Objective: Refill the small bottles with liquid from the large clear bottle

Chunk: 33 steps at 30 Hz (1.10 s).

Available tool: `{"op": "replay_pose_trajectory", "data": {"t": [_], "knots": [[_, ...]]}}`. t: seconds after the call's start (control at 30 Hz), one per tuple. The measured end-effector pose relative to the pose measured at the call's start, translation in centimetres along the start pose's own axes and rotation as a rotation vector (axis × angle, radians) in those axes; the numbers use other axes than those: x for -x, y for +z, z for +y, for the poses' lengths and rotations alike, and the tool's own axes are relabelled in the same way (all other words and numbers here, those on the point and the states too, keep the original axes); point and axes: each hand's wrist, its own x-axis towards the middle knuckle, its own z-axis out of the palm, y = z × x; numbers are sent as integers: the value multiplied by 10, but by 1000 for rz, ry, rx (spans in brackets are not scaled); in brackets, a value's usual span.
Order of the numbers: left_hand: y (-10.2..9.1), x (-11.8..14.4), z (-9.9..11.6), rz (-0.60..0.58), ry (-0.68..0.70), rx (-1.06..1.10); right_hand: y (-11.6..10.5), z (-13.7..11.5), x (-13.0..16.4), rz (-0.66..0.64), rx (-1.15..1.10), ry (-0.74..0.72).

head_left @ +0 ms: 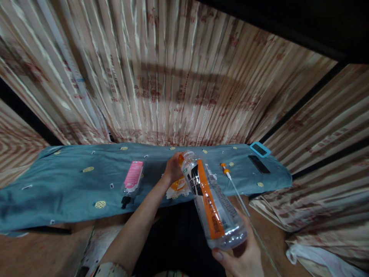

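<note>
A clear plastic bottle (211, 200) with an orange and grey label is tilted in front of me, its mouth up and to the left. My right hand (242, 250) grips it around the base. Close to its mouth, the fingers of my left hand (173, 169) are closed on a small orange piece that looks like a bottle cap (181, 159). Below that hand, partly hidden by the bottle, an orange item in a crinkled clear and white wrapper (178, 187) lies on the cloth. A dispenser pump (227, 172) with an orange head and long pale tube lies right of the bottle.
Teal patterned cloth (72, 184) covers the long surface. On it lie a bottle with a pink label and black top (133, 179), a black phone (258, 164) and a blue-framed digital display (260, 149). Pleated curtains (178, 77) and dark poles (305, 102) enclose the space.
</note>
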Motion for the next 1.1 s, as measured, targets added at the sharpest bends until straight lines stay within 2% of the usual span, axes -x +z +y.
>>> {"op": "replay_pose_trajectory", "data": {"t": [0.43, 0.63, 1.1], "knots": [[1, -1, 0, 8, 22, -14, 0, -1, -1, 3, 4, -15], [0, -1, 3, -22, -25, -35, 0, 1, -2, 2, 8, -10], [0, -2, 2, -15, -15, -32, 1, 0, -1, 8, 22, -37]]}}
